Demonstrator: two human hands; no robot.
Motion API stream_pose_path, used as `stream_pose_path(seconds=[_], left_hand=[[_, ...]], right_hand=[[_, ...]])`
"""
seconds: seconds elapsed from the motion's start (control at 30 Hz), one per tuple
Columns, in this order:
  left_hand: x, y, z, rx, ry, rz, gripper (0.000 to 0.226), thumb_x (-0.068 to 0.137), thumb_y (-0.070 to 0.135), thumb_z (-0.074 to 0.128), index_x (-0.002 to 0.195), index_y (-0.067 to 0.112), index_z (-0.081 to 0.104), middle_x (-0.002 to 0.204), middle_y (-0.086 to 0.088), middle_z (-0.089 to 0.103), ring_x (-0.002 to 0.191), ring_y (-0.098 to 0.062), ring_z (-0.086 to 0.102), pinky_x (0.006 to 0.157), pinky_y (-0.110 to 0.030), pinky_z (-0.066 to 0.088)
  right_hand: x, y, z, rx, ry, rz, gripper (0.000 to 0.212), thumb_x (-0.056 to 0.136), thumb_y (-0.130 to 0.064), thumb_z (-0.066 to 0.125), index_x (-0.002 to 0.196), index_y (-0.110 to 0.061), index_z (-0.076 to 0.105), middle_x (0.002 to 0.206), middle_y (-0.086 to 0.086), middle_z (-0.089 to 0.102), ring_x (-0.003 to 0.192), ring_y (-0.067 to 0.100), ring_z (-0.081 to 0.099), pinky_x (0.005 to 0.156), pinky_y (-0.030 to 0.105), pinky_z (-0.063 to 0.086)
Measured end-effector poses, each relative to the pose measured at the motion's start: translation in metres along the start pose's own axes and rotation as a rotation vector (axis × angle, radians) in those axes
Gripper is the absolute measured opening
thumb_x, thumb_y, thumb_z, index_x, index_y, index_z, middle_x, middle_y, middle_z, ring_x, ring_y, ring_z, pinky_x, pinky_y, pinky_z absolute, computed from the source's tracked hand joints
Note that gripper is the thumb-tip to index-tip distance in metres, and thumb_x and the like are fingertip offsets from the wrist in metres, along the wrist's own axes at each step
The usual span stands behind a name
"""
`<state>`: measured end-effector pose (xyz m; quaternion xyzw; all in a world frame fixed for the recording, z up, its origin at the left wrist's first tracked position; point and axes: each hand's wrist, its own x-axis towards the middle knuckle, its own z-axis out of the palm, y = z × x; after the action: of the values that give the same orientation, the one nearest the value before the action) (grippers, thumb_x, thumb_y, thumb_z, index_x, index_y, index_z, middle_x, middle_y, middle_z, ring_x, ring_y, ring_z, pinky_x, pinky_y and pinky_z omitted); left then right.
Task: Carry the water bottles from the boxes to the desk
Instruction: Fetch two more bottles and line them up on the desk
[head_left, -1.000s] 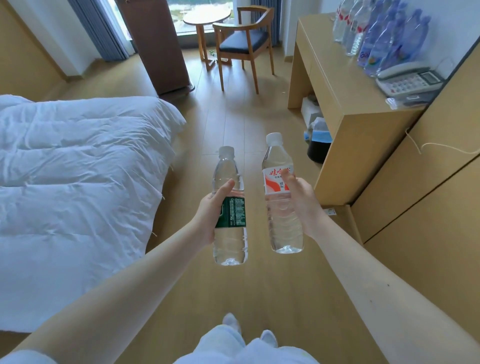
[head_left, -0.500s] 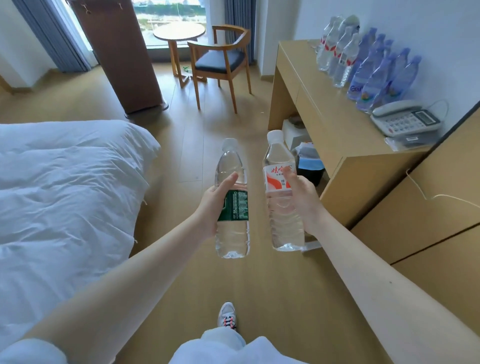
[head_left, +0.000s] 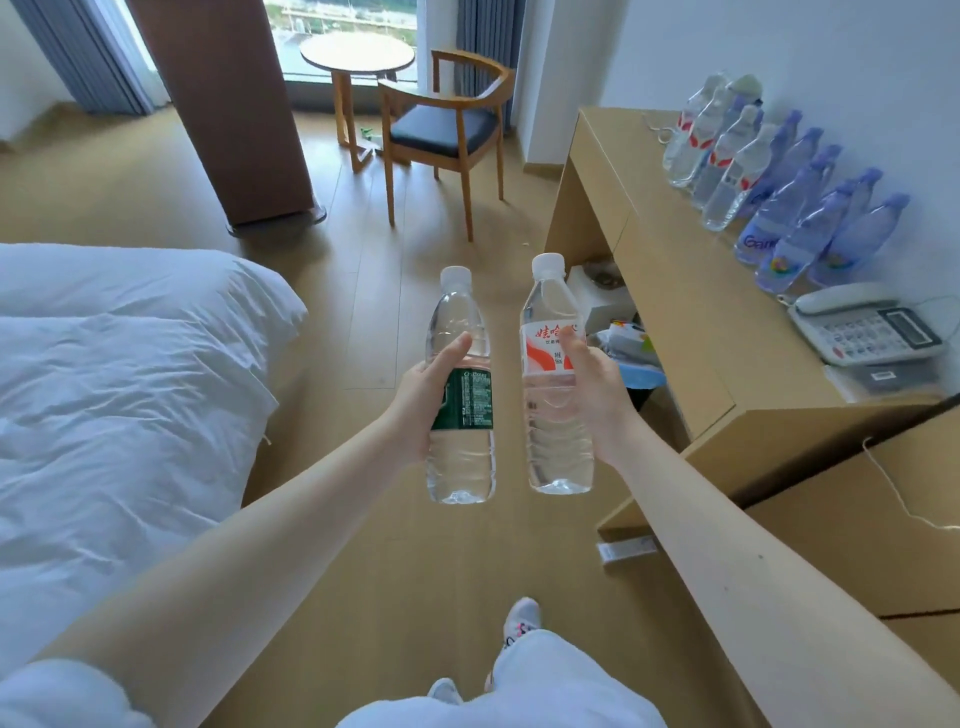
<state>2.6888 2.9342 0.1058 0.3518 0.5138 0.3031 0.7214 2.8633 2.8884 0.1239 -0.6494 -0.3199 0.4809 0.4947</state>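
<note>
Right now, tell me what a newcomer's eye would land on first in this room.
First, the two upright water bottles held up mid-frame: the left hand grips the green-label bottle, and the right hand grips the red-label bottle. Next, the row of bottles standing along the far edge of the desk at right, next to a telephone. The white bed fills the left side.

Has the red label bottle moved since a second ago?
Yes. The red-label bottle in the right hand has travelled forward, nearer the desk and its telephone.
</note>
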Motion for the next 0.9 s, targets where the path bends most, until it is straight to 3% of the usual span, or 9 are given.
stream_pose_path(seconds=[0.13, 0.23, 0.3, 0.4, 0.5, 0.63, 0.83, 0.9], left_hand=[[0.036, 0.025, -0.002, 0.015, 0.021, 0.021, 0.052, 0.085, 0.054, 0.061, 0.109, 0.009, 0.063, 0.087, -0.011, 0.07, 0.071, -0.025, 0.069, 0.06, -0.031, 0.056], [0.069, 0.049, 0.001, 0.043, 0.058, 0.047, 0.049, 0.085, 0.054, 0.061, 0.106, 0.011, 0.064, 0.089, -0.011, 0.07, 0.072, -0.024, 0.068, 0.064, -0.033, 0.057], [0.09, 0.068, 0.007, 0.039, 0.073, 0.051, 0.045, 0.086, 0.053, 0.061, 0.101, 0.012, 0.065, 0.087, -0.011, 0.07, 0.071, -0.025, 0.069, 0.068, -0.035, 0.056], [0.125, 0.094, 0.018, 0.051, 0.102, 0.042, 0.044, 0.086, 0.053, 0.061, 0.103, 0.012, 0.064, 0.083, -0.01, 0.071, 0.068, -0.024, 0.069, 0.062, -0.033, 0.057], [0.163, 0.125, 0.035, 0.061, 0.117, 0.043, 0.045, 0.086, 0.052, 0.062, 0.105, 0.011, 0.063, 0.079, -0.008, 0.07, 0.067, -0.023, 0.068, 0.066, -0.034, 0.056], [0.215, 0.161, 0.066, 0.055, 0.098, 0.063, 0.042, 0.085, 0.051, 0.062, 0.101, 0.012, 0.062, 0.07, -0.006, 0.069, 0.06, -0.021, 0.067, 0.062, -0.033, 0.056], [0.282, 0.203, 0.107, 0.086, 0.004, 0.072, 0.067, 0.07, 0.059, 0.066, 0.114, 0.01, 0.061, 0.08, -0.008, 0.069, 0.064, -0.021, 0.069, 0.056, -0.03, 0.054], [0.303, 0.218, 0.119, 0.088, -0.006, 0.096, 0.054, 0.076, 0.056, 0.066, 0.108, 0.011, 0.061, 0.08, -0.008, 0.069, 0.064, -0.02, 0.068, 0.055, -0.029, 0.054]], right_hand=[[0.047, -0.005, 0.007, -0.002, -0.038, 0.008, 0.037, 0.096, -0.049, 0.047, 0.106, -0.017, 0.061, 0.092, -0.002, 0.069, 0.083, 0.013, 0.065, 0.065, 0.025, 0.052], [0.09, -0.017, 0.011, -0.003, -0.068, -0.008, 0.033, 0.097, -0.048, 0.047, 0.096, -0.018, 0.061, 0.085, -0.003, 0.067, 0.076, 0.011, 0.064, 0.053, 0.018, 0.051], [0.121, -0.027, 0.012, 0.002, -0.085, -0.018, 0.042, 0.096, -0.05, 0.047, 0.104, -0.012, 0.063, 0.09, 0.001, 0.07, 0.08, 0.015, 0.066, 0.052, 0.018, 0.052], [0.167, -0.043, 0.008, 0.019, -0.087, -0.004, 0.057, 0.093, -0.056, 0.049, 0.116, -0.005, 0.06, 0.104, 0.012, 0.07, 0.09, 0.025, 0.068, 0.054, 0.023, 0.056], [0.211, -0.067, -0.001, 0.033, -0.098, -0.029, 0.047, 0.095, -0.05, 0.048, 0.111, -0.008, 0.06, 0.098, 0.007, 0.068, 0.08, 0.016, 0.066, 0.049, 0.019, 0.052], [0.268, -0.095, -0.02, 0.074, -0.093, -0.054, 0.038, 0.096, -0.048, 0.048, 0.101, -0.013, 0.062, 0.09, 0.001, 0.068, 0.076, 0.012, 0.065, 0.051, 0.018, 0.053], [0.332, -0.127, -0.055, 0.104, -0.018, -0.109, 0.042, 0.098, -0.045, 0.048, 0.105, -0.008, 0.065, 0.087, 0.002, 0.069, 0.074, 0.013, 0.066, 0.059, 0.018, 0.054], [0.349, -0.137, -0.063, 0.118, 0.013, -0.121, 0.039, 0.098, -0.044, 0.047, 0.102, -0.01, 0.066, 0.085, 0.003, 0.069, 0.074, 0.015, 0.066, 0.06, 0.019, 0.055]])
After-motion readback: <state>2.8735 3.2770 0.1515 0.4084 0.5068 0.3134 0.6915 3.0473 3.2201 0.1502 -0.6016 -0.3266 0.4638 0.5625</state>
